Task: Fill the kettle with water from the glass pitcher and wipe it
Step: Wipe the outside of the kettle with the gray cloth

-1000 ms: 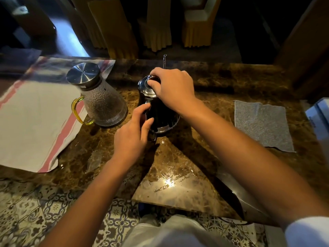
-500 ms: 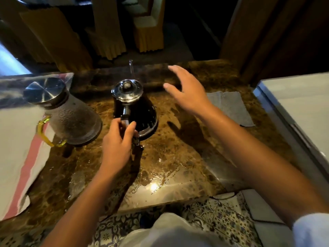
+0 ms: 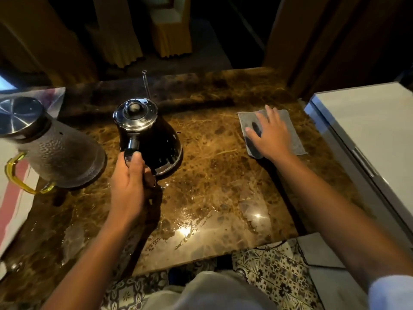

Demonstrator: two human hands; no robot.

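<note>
- Since my right hand [image 3: 271, 136] has left the kettle's lid and crossed to the grey cloth [image 3: 295, 139], I judge the filling is over and the wiping step is starting.
- That hand now lies palm-down on the cloth with its fingers spread apart; it presses flat on the fabric and has not yet bunched or gripped it.
- The cloth lies flat on the counter [image 3: 212, 175], well to the right of the kettle, near the counter's right edge.
- My left hand [image 3: 127, 182] stays where it was, closed round the kettle's handle, thumb up on the top of the grip.
- The kettle [image 3: 156, 139] stands upright on the counter, centre-left, with its shiny lid seated and its thin spout pointing away from me.
- Pale flecks show on the kettle's dark body; they may be droplets, but I cannot tell for sure.
- The glass pitcher [image 3: 60, 153] stands just left of the kettle with its steel cap on and its yellow handle toward me, partly on a striped towel [image 3: 11, 198].
- Both forearms reach forward from the lower corners of the view; the right one stretches further out and angles inward to the cloth.
- Wet-looking glare marks the counter in front of the kettle, so I expect the surface may want wiping too.
- Next I would gather the cloth and bring it to the kettle while the left hand steadies it.
</note>
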